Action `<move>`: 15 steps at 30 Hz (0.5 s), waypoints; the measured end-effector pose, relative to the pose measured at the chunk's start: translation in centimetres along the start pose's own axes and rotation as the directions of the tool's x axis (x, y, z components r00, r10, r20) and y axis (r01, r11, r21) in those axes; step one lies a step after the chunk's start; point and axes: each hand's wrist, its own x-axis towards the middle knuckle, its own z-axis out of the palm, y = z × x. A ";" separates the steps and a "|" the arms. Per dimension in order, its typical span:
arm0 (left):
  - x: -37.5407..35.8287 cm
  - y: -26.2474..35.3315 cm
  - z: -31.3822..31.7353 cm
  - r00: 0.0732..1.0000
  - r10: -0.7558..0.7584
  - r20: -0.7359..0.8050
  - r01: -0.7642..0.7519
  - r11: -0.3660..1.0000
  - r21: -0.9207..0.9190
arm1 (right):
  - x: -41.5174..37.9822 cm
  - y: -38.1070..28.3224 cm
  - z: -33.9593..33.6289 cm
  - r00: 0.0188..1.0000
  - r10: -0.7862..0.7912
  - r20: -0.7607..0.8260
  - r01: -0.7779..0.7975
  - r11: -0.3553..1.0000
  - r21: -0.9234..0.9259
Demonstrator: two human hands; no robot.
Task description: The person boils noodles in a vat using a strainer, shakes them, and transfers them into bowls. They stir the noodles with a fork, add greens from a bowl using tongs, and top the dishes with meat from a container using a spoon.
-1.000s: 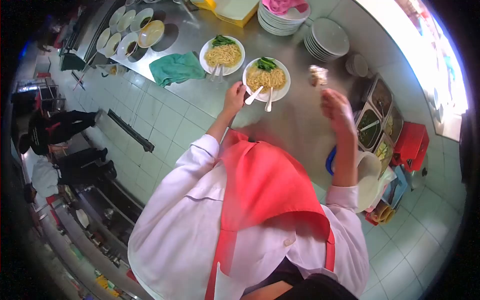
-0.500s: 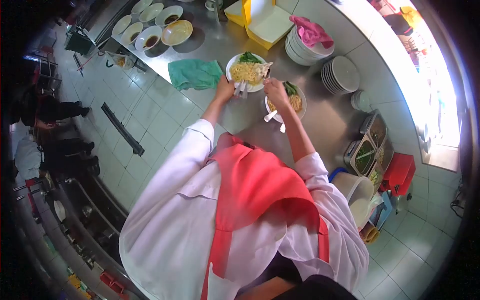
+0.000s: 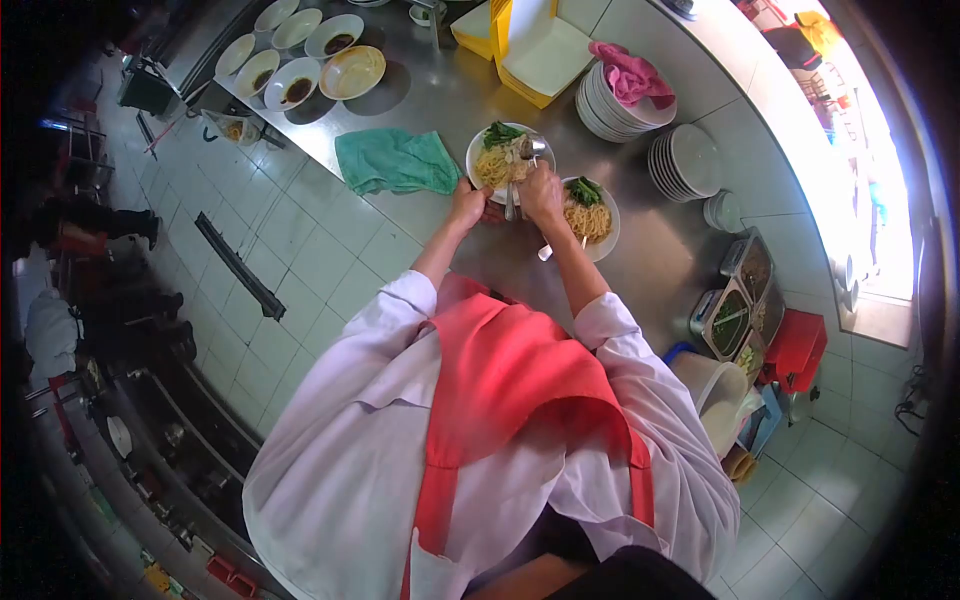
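A white plate of noodles [image 3: 492, 168] with dark green leaves and pale meat stands on the steel counter. At its near left rim, my left hand [image 3: 470, 205] is closed on the edge. My right hand [image 3: 543, 192] is closed over the plate's right side, and the shiny metal head of a spoon [image 3: 538, 147] shows just beyond its fingers, over the meat. Another utensil's handle [image 3: 510, 205] sticks out over the near rim between my hands. Partly behind my right wrist is a second plate of noodles [image 3: 590, 222] with greens and a pale utensil end.
A green cloth [image 3: 395, 162] lies on the counter's left edge. Several bowls [image 3: 352, 73], some with dark sauce, stand at the back left. Plate stacks [image 3: 610, 110], a pink cloth [image 3: 632, 72] and a yellow holder [image 3: 525, 85] are behind. Metal food trays [image 3: 725, 315] stand right.
My right hand has shifted slightly left and down, and a spoon head now shows over the meat. The plates sit a little further right in view. My left hand has moved right with the rim.
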 end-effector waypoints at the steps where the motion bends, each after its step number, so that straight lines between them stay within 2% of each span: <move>1: 0.2 0.1 0.0 1.000 0.001 0.002 -0.001 1.000 -0.001 | 0.3 -0.2 -0.4 1.000 -0.007 -0.017 0.007 1.000 -0.005; 3: 0.1 -0.2 -0.2 0.999 0.006 0.033 -0.005 1.000 -0.029 | 0.1 -0.1 -1.0 1.000 -0.008 -0.030 0.008 1.000 -0.009; 5: 0.3 -0.4 -0.4 0.999 0.010 0.044 -0.009 0.999 -0.031 | 0.3 0.5 -1.5 0.997 0.061 -0.042 -0.062 0.998 -0.031; 9: 0.5 -0.6 -0.5 0.998 -0.007 0.055 0.010 0.998 -0.059 | -0.4 0.6 -2.0 0.999 -0.012 -0.042 0.010 0.999 -0.048; 11: 0.3 -0.4 -0.3 0.999 -0.014 0.035 0.016 0.999 -0.044 | -0.7 -0.6 -2.2 0.998 0.040 0.052 -0.038 0.999 -0.033; 15: 0.5 -0.6 -0.3 1.000 -0.020 0.011 0.020 0.999 -0.029 | -0.6 -2.1 -1.2 0.993 0.036 0.114 -0.029 0.998 -0.058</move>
